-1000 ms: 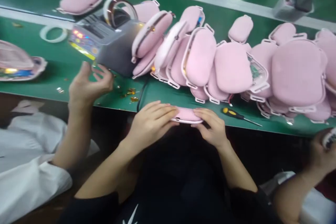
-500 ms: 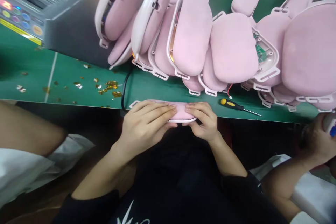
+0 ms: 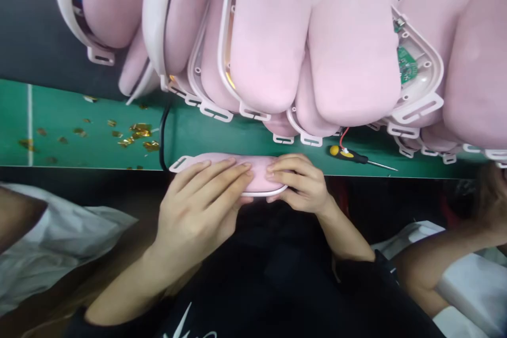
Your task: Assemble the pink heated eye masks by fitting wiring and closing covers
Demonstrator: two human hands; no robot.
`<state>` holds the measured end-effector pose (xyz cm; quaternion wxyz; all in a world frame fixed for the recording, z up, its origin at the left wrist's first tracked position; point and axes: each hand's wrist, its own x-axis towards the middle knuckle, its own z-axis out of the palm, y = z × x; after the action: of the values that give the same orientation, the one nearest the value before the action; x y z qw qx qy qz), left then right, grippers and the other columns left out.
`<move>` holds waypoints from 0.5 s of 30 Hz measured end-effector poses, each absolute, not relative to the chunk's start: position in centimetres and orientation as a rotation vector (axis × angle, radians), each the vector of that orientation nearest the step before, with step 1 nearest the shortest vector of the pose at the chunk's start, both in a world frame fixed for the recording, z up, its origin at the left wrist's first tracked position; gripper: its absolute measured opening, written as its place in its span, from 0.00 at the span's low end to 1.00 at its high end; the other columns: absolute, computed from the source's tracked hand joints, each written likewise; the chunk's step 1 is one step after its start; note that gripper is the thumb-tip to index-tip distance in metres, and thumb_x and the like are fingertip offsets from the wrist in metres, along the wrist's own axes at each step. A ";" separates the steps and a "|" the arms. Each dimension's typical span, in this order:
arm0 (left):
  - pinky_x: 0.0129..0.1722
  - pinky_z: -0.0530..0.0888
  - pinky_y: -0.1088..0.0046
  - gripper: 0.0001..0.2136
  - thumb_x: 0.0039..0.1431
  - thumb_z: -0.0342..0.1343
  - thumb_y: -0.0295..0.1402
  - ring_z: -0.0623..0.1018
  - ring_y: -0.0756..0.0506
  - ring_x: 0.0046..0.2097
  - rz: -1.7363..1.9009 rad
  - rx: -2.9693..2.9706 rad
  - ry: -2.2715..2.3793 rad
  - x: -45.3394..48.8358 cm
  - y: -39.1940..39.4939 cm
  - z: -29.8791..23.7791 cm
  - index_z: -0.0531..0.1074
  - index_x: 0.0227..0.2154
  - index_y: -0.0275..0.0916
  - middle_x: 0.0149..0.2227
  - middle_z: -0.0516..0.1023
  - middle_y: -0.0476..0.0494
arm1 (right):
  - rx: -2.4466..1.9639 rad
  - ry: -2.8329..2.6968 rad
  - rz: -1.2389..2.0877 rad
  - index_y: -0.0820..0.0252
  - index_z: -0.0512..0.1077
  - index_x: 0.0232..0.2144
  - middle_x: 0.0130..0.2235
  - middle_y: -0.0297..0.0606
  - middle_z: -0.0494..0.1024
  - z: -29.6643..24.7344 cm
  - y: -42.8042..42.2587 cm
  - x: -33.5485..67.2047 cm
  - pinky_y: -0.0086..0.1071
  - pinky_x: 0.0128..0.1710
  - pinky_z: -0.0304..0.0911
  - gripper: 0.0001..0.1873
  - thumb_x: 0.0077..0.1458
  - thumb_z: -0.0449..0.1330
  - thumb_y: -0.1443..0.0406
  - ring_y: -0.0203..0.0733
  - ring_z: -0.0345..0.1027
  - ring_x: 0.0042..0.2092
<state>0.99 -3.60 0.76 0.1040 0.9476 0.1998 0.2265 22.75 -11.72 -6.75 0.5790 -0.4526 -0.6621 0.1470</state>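
Observation:
A pink padded casing (image 3: 259,178) with a white rim lies between my two hands at the table's front edge. My left hand (image 3: 202,198) grips its left part, fingers across the pink top and the thumb low by the rim. On the right end, my right hand (image 3: 299,182) is closed the same way, fingertips on top and thumb beneath. A strap loop sticks out past the left fingers. The casing's underside is hidden. Beyond my right hand lies a screwdriver (image 3: 352,155) with a black and yellow handle.
Several similar pink casings (image 3: 271,37) are piled across the back of the green table (image 3: 222,134); one open shell shows a green circuit board (image 3: 406,65). A dark machine (image 3: 35,37) stands at left. Gold foil scraps (image 3: 138,132) lie near a black cable (image 3: 162,137). People sit on both sides.
The view has moved closer to the table and shifted right. Both hands keep hold of the casing, and more of its pink top and left end shows now.

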 end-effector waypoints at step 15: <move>0.37 0.65 0.57 0.15 0.59 0.64 0.17 0.89 0.42 0.38 1.042 2.737 0.784 2.6 -5.3 -2.3 0.84 0.45 0.41 0.40 0.91 0.49 | -1.151 -1.358 0.162 0.53 0.83 0.43 0.42 0.36 0.88 -7.5 -11.8 20.6 0.37 0.43 0.81 0.07 0.71 0.63 0.63 0.41 0.83 0.42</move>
<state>2.58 -5.32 -2.27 0.0551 0.9014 0.2582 0.3432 20.61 -11.79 -7.48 0.6266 -0.5019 -0.5921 0.0705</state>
